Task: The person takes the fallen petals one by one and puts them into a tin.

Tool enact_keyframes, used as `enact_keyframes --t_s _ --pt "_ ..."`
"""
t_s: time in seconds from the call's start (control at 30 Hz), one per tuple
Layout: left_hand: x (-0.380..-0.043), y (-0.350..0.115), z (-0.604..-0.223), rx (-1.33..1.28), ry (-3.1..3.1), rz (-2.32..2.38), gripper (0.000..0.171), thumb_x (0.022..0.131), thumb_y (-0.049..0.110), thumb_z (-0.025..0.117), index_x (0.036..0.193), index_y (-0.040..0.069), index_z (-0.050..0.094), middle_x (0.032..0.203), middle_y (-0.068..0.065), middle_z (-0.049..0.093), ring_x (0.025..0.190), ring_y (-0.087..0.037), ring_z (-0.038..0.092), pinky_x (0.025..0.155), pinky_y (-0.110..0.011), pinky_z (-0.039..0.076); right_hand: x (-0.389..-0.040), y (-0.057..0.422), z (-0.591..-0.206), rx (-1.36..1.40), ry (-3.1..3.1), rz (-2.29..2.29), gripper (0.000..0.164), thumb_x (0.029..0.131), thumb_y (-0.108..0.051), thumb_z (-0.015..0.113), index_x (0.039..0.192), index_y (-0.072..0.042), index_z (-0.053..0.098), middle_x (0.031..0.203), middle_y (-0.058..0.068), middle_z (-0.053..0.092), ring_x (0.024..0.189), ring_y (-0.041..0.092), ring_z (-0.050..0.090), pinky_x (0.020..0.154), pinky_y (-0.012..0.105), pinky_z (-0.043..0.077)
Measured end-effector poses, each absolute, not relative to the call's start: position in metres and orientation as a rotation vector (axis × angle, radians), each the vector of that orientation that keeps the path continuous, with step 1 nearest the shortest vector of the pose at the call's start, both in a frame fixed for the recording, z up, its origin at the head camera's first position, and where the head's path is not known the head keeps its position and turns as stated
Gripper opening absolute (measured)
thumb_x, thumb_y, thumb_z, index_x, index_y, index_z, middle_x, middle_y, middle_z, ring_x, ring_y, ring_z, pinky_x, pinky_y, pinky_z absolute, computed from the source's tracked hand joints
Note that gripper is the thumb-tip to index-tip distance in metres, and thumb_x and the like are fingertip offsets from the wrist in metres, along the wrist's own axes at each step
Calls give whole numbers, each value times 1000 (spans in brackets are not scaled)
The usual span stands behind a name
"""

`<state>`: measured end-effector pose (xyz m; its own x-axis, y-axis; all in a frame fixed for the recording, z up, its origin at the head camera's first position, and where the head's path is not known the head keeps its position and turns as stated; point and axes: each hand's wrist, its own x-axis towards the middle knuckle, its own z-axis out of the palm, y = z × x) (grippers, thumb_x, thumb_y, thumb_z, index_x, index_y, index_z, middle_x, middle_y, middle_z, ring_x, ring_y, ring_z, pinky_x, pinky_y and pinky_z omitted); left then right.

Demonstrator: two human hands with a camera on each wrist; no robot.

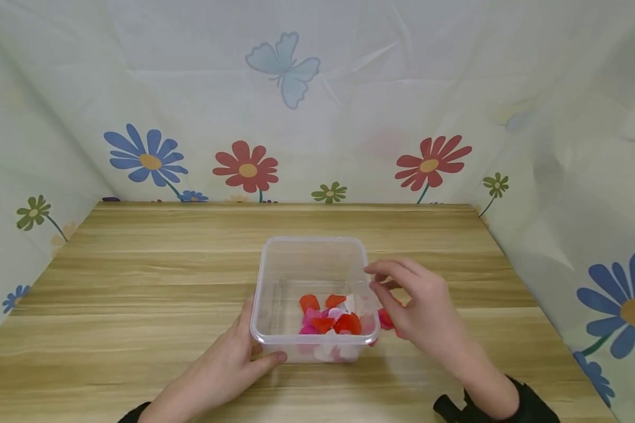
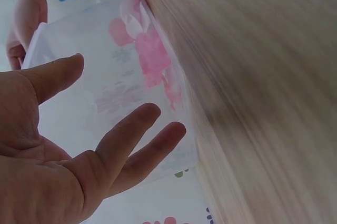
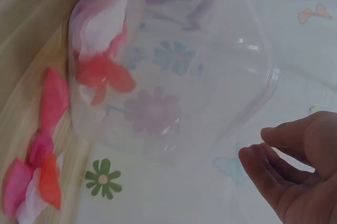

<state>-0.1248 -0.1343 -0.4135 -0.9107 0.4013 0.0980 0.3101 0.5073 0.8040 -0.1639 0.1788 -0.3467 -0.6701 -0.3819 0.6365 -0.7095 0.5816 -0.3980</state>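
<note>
A clear plastic container (image 1: 315, 339) stands without a lid on the wooden table. Red, pink and white flower petals (image 1: 346, 323) lie on its bottom, mostly towards the front right. My left hand (image 1: 227, 364) rests against the container's left side, its thumb at the front wall; in the left wrist view the fingers (image 2: 124, 134) are spread along the plastic. Beside the right rim hovers my right hand (image 1: 425, 305), thumb and fingertips close together with a small gap and nothing visible between them. More loose petals (image 3: 39, 182) lie on the table by the container's right side, partly hidden under that hand in the head view.
A white curtain (image 1: 338, 106) printed with flowers and a butterfly hangs behind the table (image 1: 137, 282) and along both sides. Near the front edge, a black object (image 1: 447, 408) shows by the right sleeve.
</note>
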Motion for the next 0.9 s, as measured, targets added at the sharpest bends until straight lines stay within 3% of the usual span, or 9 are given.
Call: enact_keyframes --t_s 0.27,0.53,0.7,0.9 --pt "-125 -134 -414 591 2615 1394 100 89 16 82 161 24 13 145 -11 49 119 -21 61 100 -41 53 -183 195 -357 656 -2668 889 23 84 5 81 99 -6 67 84 -3 61 75 12 57 63 26 57" --pt "-126 -134 -414 583 2609 1394 99 90 18 82 161 24 13 146 -10 48 119 -20 61 100 -39 52 -192 194 -376 640 -3019 810 15 85 0 79 91 -8 68 74 -4 56 66 15 52 58 26 51" --pt "-125 -134 -413 585 2612 1389 100 89 17 82 161 24 13 147 -10 48 121 -21 60 102 -42 51 -191 192 -387 783 -3064 720 17 83 -4 83 92 -12 71 75 -8 60 65 12 51 60 27 49" --pt "-125 -135 -414 596 2636 1375 99 90 20 82 161 23 14 144 -11 50 118 -22 62 99 -42 53 -190 188 -394 788 -3114 705 29 77 -5 89 101 -8 73 84 -4 66 71 16 54 68 32 54"
